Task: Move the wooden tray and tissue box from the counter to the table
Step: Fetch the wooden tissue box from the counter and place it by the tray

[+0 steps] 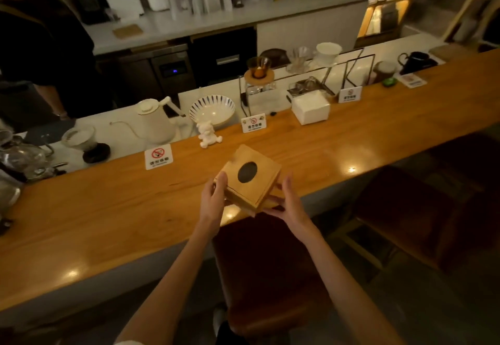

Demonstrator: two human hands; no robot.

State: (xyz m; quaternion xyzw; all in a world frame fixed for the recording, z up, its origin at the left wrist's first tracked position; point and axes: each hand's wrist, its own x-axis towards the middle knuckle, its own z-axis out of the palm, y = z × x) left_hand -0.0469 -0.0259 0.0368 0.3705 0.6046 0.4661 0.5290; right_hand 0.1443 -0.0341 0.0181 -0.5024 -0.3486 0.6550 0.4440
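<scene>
A square wooden tissue box point(249, 176) with a dark oval hole in its lid is tilted above the near edge of the wooden counter point(108, 209). My left hand point(215, 195) grips its left corner. My right hand point(288, 201) holds its right side and underside. A thin wooden layer shows under the box at its right edge; whether that is the wooden tray, I cannot tell.
Along the counter's far side stand a white kettle point(155, 121), a striped bowl point(212, 109), a white figurine point(208, 134), no-smoking signs point(158, 156), a white napkin stack point(311, 110) and glass brewers. A person in dark clothes point(40, 55) stands behind the counter. Dark stools point(270, 271) are below.
</scene>
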